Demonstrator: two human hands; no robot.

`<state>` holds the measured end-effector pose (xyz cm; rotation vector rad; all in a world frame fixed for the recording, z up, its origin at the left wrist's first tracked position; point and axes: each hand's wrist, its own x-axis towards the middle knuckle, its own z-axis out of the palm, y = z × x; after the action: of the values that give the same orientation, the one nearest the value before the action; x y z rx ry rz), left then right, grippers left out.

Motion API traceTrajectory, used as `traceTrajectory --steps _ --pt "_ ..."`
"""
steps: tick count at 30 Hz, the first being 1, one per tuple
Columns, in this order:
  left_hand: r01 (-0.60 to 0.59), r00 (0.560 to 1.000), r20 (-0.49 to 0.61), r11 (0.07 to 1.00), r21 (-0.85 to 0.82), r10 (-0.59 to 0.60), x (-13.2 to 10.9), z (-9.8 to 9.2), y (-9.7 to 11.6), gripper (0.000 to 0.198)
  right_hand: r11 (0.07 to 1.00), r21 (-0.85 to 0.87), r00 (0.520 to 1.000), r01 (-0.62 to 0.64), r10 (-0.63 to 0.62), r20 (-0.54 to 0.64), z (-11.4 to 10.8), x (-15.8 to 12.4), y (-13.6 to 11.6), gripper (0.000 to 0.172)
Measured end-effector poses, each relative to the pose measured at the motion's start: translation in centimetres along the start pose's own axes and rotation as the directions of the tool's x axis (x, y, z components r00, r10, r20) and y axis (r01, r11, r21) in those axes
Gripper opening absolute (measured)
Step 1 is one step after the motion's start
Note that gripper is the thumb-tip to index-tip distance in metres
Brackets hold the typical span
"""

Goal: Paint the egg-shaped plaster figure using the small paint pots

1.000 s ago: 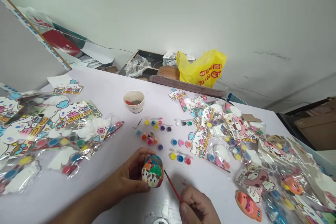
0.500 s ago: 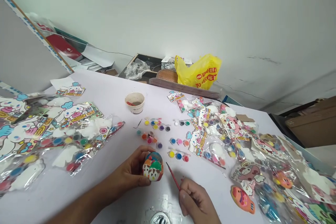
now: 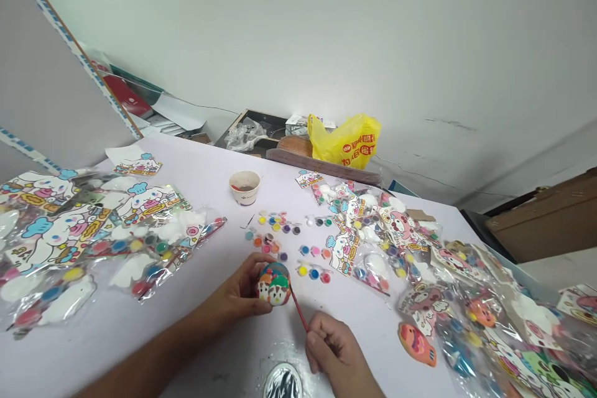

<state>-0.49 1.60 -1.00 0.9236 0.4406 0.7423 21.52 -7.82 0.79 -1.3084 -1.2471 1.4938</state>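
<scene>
Between the thumb and fingers of my left hand (image 3: 247, 289) is a small painted figurine (image 3: 276, 289), with two white faces, green and orange tops and a blue back. A thin red paintbrush (image 3: 299, 311) is pinched in my right hand (image 3: 333, 348). Its tip meets the right side of the figurine or lies just beside it; I cannot tell which. Beyond the hands, strips of little paint pots (image 3: 314, 273) in several colours lie on the white table (image 3: 196, 186). A paper cup (image 3: 245, 188) holding murky water and something red stands farther back.
Clear packets (image 3: 153, 224) with white figures and paints cover the left side. More packets (image 3: 401, 230) spread over the right. An orange painted fish-like figure (image 3: 416, 344) lies at the lower right. A round metal-looking disc (image 3: 283, 380) is at the near edge. Behind the table sits a yellow bag (image 3: 345, 140).
My right hand has moved slightly left, bringing the brush tip from a gap away up to the figurine's right edge. The figurine remains in my left hand. The camera view has shifted a little.
</scene>
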Motion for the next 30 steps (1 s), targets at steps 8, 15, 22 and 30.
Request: traceTrajectory --steps 8,15,22,30 --pt "-0.084 0.996 -0.024 0.993 0.081 0.086 0.2 0.2 0.3 0.055 0.999 -0.037 0.999 -0.003 0.001 -0.039 0.3 0.1 -0.1 0.057" --pt "-0.132 0.989 -0.041 0.974 0.185 0.142 0.2 0.4 0.1 0.057 0.996 -0.091 1.000 -0.003 0.001 -0.023 0.7 0.6 0.4 0.060" --pt "0.004 0.991 -0.093 0.682 0.731 0.093 -1.0 1.5 0.7 0.052 0.998 -0.070 0.987 0.005 -0.016 -0.157 -0.1 1.0 1.1 0.057" --pt "-0.059 0.993 0.009 0.417 0.907 0.122 -1.8 3.2 1.5 0.049 0.973 -0.146 0.859 0.178 -0.226 -0.459 -0.6 1.1 0.6 0.047"
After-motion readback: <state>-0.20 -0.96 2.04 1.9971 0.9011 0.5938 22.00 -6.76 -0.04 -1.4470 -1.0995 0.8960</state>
